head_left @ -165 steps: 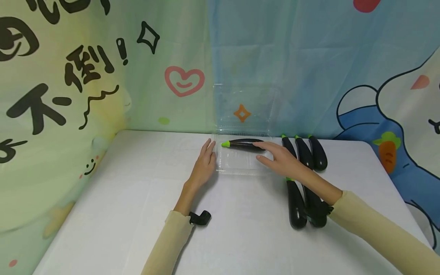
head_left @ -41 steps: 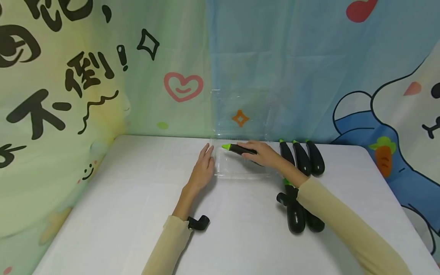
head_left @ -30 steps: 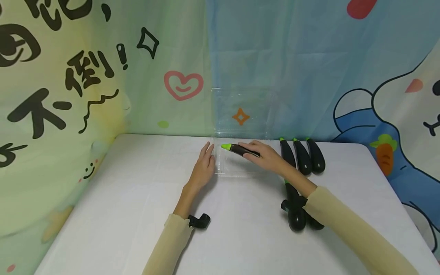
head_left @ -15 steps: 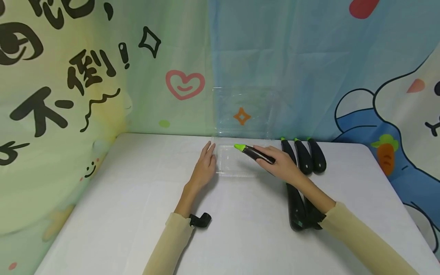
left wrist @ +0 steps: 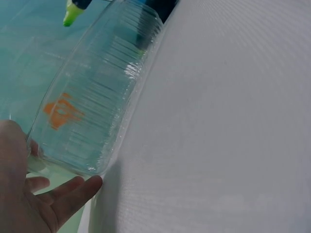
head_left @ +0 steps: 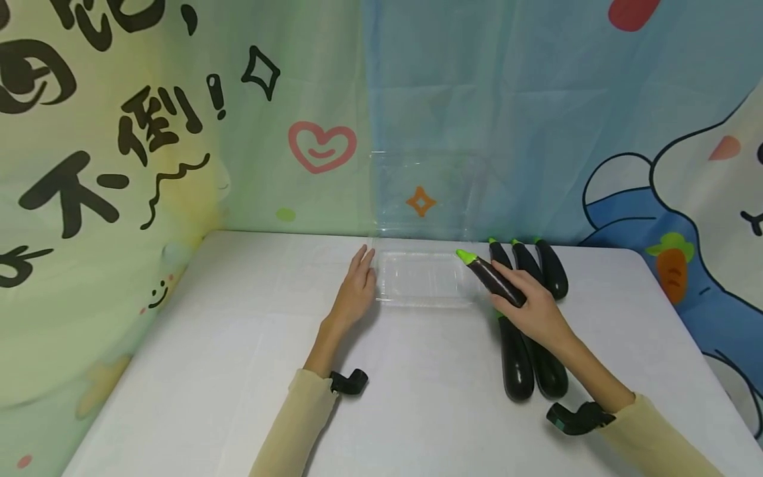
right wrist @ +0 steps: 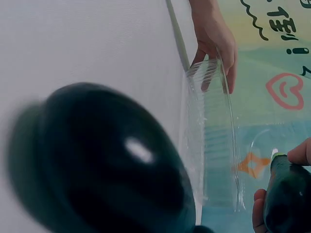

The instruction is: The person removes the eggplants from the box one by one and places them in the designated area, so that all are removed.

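Note:
My right hand (head_left: 539, 315) grips a dark, glossy eggplant (head_left: 496, 279) with a bright green stem end pointing to the far left. It is raised just right of a clear plastic box (head_left: 417, 278), overlapping the eggplants behind it in the head view. Nothing lies inside the box. Its clear lid (head_left: 390, 192) stands up at the back. My left hand (head_left: 354, 295) rests against the box's left side, fingers straight. In the left wrist view, the fingertips (left wrist: 92, 184) are at the end of the box (left wrist: 97, 97).
Several more eggplants lie to the right on the white table (head_left: 238, 371): a back row with one eggplant (head_left: 551, 270) at its right end, and a front row with an eggplant (head_left: 516, 368) at its left. A printed cloth (head_left: 429, 79) hangs behind the table.
The eggplant lay in the box at first. My right hand has since taken hold of it, lifted it and carried it right, out past the box's right side. My left hand has stayed put.

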The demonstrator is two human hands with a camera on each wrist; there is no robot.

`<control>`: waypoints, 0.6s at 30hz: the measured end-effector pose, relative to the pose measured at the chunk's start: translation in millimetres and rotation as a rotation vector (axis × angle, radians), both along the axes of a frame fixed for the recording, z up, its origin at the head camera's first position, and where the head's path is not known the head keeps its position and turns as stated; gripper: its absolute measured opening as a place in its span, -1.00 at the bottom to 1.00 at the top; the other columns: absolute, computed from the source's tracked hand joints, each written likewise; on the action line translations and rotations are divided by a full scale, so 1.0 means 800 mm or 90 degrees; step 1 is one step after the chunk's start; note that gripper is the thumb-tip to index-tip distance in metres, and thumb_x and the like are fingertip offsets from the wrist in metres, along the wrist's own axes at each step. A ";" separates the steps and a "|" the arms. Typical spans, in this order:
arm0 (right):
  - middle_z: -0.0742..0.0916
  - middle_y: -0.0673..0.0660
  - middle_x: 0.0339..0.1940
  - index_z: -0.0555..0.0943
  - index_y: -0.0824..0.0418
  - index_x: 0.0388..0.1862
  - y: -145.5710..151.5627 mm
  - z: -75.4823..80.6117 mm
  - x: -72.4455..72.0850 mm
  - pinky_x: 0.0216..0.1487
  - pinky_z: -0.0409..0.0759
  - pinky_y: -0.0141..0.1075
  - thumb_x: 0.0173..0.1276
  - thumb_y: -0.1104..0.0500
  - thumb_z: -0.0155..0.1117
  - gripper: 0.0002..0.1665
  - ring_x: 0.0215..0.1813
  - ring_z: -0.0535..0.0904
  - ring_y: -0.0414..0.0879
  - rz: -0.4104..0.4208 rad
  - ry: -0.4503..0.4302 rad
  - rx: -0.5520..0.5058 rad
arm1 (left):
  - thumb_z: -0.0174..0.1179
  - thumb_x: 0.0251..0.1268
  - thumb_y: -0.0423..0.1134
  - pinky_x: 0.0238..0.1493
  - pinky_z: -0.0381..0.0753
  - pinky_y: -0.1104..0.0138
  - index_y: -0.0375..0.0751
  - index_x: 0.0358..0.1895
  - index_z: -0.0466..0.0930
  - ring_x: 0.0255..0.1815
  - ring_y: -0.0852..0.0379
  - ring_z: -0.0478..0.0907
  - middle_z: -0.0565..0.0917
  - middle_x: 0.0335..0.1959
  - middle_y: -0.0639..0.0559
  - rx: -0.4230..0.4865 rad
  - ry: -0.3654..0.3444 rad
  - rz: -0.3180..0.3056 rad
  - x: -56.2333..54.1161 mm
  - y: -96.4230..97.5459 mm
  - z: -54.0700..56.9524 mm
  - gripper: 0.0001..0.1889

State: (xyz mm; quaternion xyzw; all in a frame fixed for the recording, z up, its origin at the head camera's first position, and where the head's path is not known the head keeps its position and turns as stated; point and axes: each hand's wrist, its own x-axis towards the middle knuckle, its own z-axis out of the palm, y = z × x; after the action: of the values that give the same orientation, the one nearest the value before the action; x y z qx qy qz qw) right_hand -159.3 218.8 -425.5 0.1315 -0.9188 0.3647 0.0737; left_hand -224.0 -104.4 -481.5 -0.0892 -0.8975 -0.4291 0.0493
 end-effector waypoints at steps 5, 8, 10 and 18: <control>0.53 0.32 0.21 0.28 0.06 0.50 0.014 -0.003 0.012 -0.32 0.53 -0.37 0.36 0.16 0.23 -0.27 -0.07 0.51 0.12 -0.021 -0.001 -0.005 | -0.25 0.54 -0.24 0.51 0.18 0.04 -0.16 0.50 0.15 0.57 -0.04 0.10 0.07 0.58 -0.04 -0.001 0.001 0.001 0.001 0.002 -0.001 -0.49; 0.51 0.34 0.23 0.27 0.06 0.50 0.020 -0.003 0.020 -0.28 0.56 -0.30 0.37 0.15 0.22 -0.27 -0.03 0.51 0.15 -0.036 -0.006 -0.009 | -0.25 0.54 -0.23 0.51 0.18 0.04 -0.15 0.51 0.14 0.57 -0.04 0.09 0.06 0.58 -0.02 0.002 -0.003 0.001 0.002 0.002 0.000 -0.49; 0.50 0.35 0.24 0.24 0.07 0.51 0.024 -0.003 0.026 -0.27 0.59 -0.23 0.39 0.13 0.22 -0.26 -0.02 0.50 0.17 -0.049 -0.010 -0.013 | -0.26 0.54 -0.23 0.52 0.17 0.04 -0.14 0.51 0.14 0.57 -0.03 0.09 0.06 0.58 -0.01 0.004 -0.006 0.001 0.002 0.002 0.001 -0.49; 0.33 0.44 0.45 0.09 0.12 0.57 0.042 -0.006 0.045 0.15 0.60 -0.07 0.46 0.04 0.15 -0.20 0.37 0.31 0.46 -0.081 -0.046 -0.038 | -0.25 0.54 -0.25 0.51 0.19 0.04 -0.15 0.50 0.15 0.57 -0.04 0.09 0.07 0.58 -0.04 -0.001 0.002 0.001 0.001 0.002 0.000 -0.49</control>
State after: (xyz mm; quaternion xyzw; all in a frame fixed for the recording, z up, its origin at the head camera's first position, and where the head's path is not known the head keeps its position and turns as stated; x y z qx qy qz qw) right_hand -123.3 252.6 -430.2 0.0571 -0.9162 0.3910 0.0675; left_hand -222.9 -102.6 -481.3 -0.0890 -0.8977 -0.4285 0.0511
